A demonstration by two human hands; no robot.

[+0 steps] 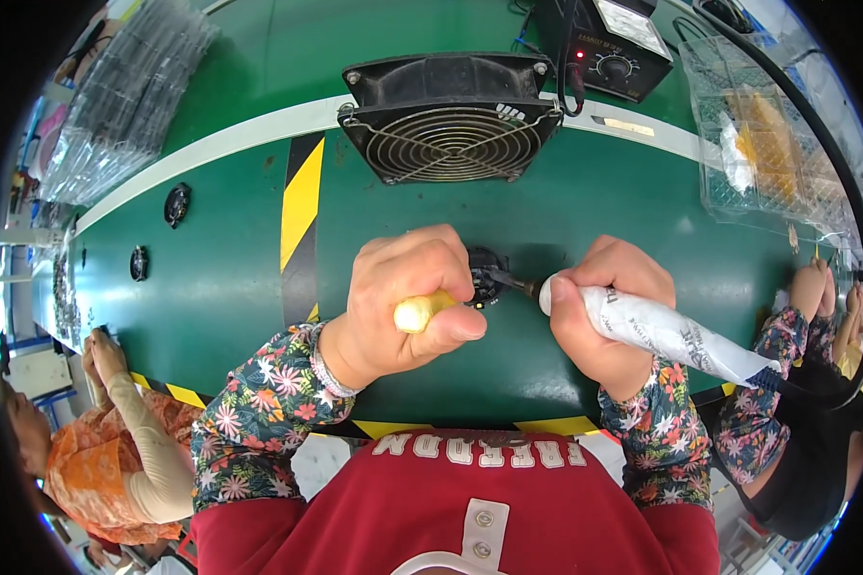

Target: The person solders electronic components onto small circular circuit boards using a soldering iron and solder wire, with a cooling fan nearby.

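On the green bench, a small round black part (486, 275) lies between my hands, partly hidden by my left fingers. My right hand (612, 311) is closed round the white-wrapped handle of a soldering iron (676, 333). Its metal tip points left and reaches the edge of the round part; whether it touches I cannot tell. Closed in a fist beside the part, my left hand (403, 297) grips a yellow stick-like tool (424, 311) with a pale rounded end facing up. The tool's other end is hidden by the hand.
A black fan with a wire grille (454, 139) stands ahead, near a black power unit (616, 48). Clear plastic trays (753, 144) sit at right. Two more black parts (177, 205) lie left of the striped tape (301, 206). The iron's cable (834, 163) curves along the right. Co-workers sit on both sides.
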